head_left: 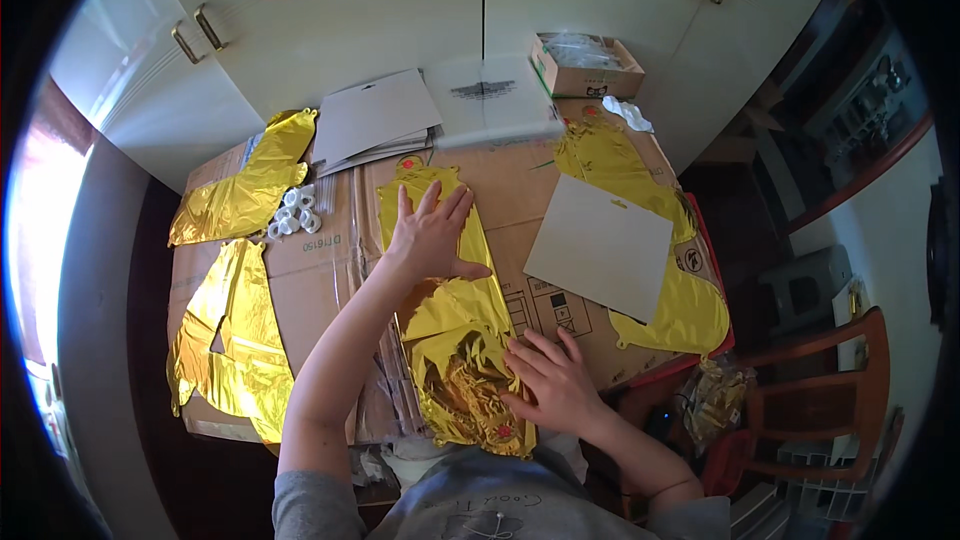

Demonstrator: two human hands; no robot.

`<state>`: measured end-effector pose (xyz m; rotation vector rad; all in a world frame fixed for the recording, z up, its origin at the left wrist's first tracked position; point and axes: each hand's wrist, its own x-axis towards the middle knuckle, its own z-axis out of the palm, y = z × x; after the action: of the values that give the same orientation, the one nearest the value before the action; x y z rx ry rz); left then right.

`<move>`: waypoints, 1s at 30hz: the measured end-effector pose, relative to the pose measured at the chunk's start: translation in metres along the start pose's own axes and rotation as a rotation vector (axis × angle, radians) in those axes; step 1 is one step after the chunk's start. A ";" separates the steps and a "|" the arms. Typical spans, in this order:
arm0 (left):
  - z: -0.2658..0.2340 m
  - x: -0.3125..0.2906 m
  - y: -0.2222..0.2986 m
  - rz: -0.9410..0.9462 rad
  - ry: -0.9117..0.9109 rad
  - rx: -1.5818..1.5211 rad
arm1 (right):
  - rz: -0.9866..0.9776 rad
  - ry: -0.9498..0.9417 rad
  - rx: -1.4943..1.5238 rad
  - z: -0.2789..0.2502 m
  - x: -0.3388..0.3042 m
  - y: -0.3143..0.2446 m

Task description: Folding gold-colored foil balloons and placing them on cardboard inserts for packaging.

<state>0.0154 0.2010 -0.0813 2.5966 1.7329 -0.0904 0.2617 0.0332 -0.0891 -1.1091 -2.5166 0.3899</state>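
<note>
A flat gold foil balloon (455,310) lies lengthwise on the cardboard in front of me, its near end crumpled. My left hand (430,235) rests spread on the balloon's far half, fingers apart and pointing away from me. At the balloon's near right edge lies my right hand (555,380), its fingers stretched out and touching the wrinkled foil. Neither hand grips anything. To the right, a pale card (600,248) with a small hanging slot lies over more gold foil (672,315).
Other gold foil balloons (235,335) lie on the left, near several white tape rolls (293,212). Pale cards (375,120) are stacked at the back. An open box (590,80) of clear plastic packets stands back right, beside crumpled white paper (628,114). A wooden chair (815,400) stands right.
</note>
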 end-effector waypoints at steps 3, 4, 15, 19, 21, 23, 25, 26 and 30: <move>0.001 0.002 0.000 -0.006 -0.014 -0.004 | -0.072 -0.008 0.000 -0.015 0.018 0.019; 0.001 0.002 0.000 -0.009 -0.015 -0.004 | -0.113 0.010 -0.064 -0.018 0.029 0.028; 0.009 0.002 -0.003 -0.004 0.042 -0.009 | -0.436 -0.266 -0.362 -0.027 0.108 0.091; 0.005 0.001 -0.001 -0.023 0.009 -0.011 | -0.548 -0.359 -0.392 -0.033 0.101 0.088; 0.006 0.001 -0.001 -0.029 0.007 -0.015 | -0.580 -0.428 -0.413 -0.039 0.099 0.083; 0.005 0.000 0.000 -0.032 -0.005 -0.008 | -0.616 -0.419 -0.420 -0.039 0.095 0.083; 0.005 0.001 -0.001 -0.031 -0.009 -0.004 | -0.644 -0.414 -0.432 -0.040 0.092 0.082; 0.005 0.001 -0.001 -0.030 -0.010 -0.004 | -0.655 -0.414 -0.439 -0.041 0.091 0.082; 0.008 0.001 -0.001 -0.024 0.010 -0.004 | -0.647 -0.439 -0.424 -0.040 0.082 0.080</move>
<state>0.0142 0.2024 -0.0896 2.5781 1.7655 -0.0747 0.2801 0.1511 -0.0665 -0.2730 -3.2550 -0.1019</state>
